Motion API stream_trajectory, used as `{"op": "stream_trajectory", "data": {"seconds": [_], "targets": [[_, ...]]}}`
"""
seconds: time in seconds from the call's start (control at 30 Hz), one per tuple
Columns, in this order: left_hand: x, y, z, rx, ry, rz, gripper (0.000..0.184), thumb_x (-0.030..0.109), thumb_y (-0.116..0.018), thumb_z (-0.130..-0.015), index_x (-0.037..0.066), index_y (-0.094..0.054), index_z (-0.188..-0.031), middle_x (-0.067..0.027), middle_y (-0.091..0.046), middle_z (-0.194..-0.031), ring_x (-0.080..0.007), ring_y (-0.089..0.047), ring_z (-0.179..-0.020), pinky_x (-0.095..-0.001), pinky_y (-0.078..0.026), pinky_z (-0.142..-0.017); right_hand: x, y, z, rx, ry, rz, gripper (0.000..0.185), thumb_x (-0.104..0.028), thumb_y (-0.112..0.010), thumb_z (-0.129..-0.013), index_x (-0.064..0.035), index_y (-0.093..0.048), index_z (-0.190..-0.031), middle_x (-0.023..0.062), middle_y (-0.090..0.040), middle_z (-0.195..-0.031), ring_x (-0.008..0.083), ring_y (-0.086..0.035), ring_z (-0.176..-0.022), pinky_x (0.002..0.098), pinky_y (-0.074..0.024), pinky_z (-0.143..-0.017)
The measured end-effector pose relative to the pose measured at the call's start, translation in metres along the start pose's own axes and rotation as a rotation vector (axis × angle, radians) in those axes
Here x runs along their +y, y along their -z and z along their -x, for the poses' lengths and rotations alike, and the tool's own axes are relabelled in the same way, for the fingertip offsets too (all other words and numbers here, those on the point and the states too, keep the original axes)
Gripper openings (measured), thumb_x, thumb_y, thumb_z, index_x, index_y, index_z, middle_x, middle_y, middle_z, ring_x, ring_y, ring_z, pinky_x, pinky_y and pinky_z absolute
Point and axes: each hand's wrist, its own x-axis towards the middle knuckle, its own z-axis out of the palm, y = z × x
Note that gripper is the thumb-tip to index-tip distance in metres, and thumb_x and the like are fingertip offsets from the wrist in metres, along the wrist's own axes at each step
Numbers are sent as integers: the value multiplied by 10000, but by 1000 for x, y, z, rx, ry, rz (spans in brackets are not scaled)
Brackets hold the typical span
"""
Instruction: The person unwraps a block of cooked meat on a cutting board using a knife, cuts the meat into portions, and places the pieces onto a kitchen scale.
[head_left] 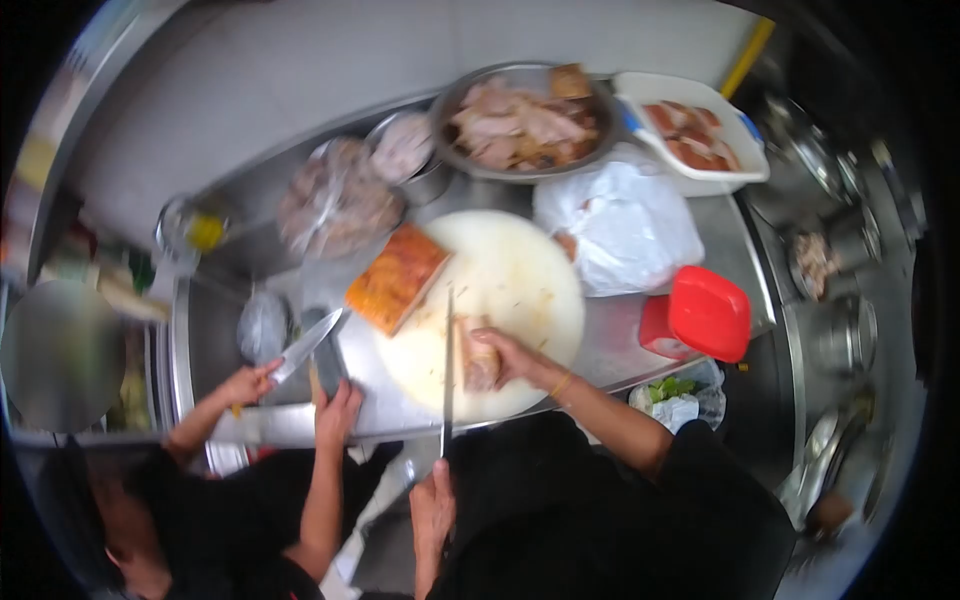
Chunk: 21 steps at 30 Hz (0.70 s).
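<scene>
My left hand (433, 503) is closed around the handle of a knife (448, 385). Its long blade points away from me over a round white cutting board (545, 300). On the board, the fingers of my right hand (507, 357) grip a pale piece of meat (481, 372), just right of the blade. Whether the blade touches the meat I cannot tell. A larger slab of roast meat with orange-brown skin (398, 278) lies at the board's left edge.
At left, a co-worker's hands (250, 386) hold another knife (305, 348), near a dark flat block (327, 362). Behind stand a bowl of meat (440, 140), a white tub (690, 185) and bagged meat (335, 205). A white bag (625, 225) and red container (710, 315) are at right.
</scene>
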Motion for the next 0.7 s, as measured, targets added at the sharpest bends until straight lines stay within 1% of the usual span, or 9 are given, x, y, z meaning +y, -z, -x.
{"op": "stream_trajectory", "data": {"seconds": [0.03, 0.1, 0.17, 0.23, 0.33, 0.4, 0.5, 0.6, 0.7], "targets": [[8, 3, 5, -11, -22, 30, 734, 562, -389, -1054, -74, -625, -774, -148, -543, -625, -198, -511, -623, -413, -432, -614, 6, -4, -6, -41, -124, -120, 836, -790, -470, -858, -14, -668, -1098, 106, -694, -823, 211, -690, -643, 296, -545, -496], [9, 4, 4, -9, -61, 32, 749, 571, -383, -1054, -72, -600, -737, -106, -514, -588, -183, -482, -595, -401, -402, -579, 3, -4, -6, -22, -195, 65, 950, -850, -332, -857, 12, -694, -1026, 145, -682, -743, 234, -671, -551, 318, -550, -474], [-11, -3, -15, 71, -181, -40, 872, 666, -358, -1023, -90, -677, -729, -86, -494, -485, -202, -486, -497, -394, -361, -517, -5, -1, -12, 12, -222, 154, 950, -822, -331, -881, 42, -693, -1033, 183, -682, -727, 246, -673, -530, 328, -559, -476], [15, 8, -8, -40, -161, -264, 623, 503, -435, -1050, -46, -689, -902, -182, -649, -727, -307, -639, -697, -421, -467, -647, -15, 2, 2, 151, 4, 281, 912, -760, -353, -917, 83, -694, -992, 203, -678, -716, 244, -677, -526, 333, -549, -456], [17, 9, -20, -8, -160, -280, 537, 454, -449, -1036, -30, -668, -954, -192, -627, -839, -327, -619, -789, -448, -457, -709, 12, 5, -32, 623, 554, 770, 611, -540, -467, -977, 6, -692, -824, 183, -688, -754, 314, -700, -687, 412, -562, -598], [13, 11, -29, 9, -174, -269, 484, 421, -458, -1026, -20, -654, -989, -198, -612, -914, -340, -606, -851, -467, -451, -750, 1, -5, -23, 725, 434, 621, 428, -404, -522, -1007, -37, -670, -842, 179, -660, -838, 394, -655, -817, 464, -524, -760], [1, 16, -43, 16, -177, -307, 410, 371, -471, -1012, -4, -633, -1041, -208, -589, -1026, -359, -587, -944, -494, -440, -813, 13, -9, -33, 792, 709, 428, 400, -380, -558, -1004, -14, -664, -882, 197, -612, -843, 413, -627, -832, 449, -505, -797], [-13, 34, -82, 49, -235, -464, 349, 321, -484, -998, 11, -612, -1094, -218, -567, -1138, -379, -567, -1036, -522, -430, -875, 22, -12, -30, 734, 773, 417, 395, -415, -611, -971, -23, -649, -996, 174, -600, -1001, 358, -601, -965, 433, -486, -866], [-63, 84, -192, 112, -527, -883, 308, 272, -498, -983, 27, -591, -1146, -228, -544, -1250, -399, -548, -1129, -549, -420, -937, 26, -17, -41, 793, 768, 506, 424, -426, -629, -947, -46, -623, -1135, 143, -570, -1122, 330, -556, -1069, 432, -447, -934]]}}
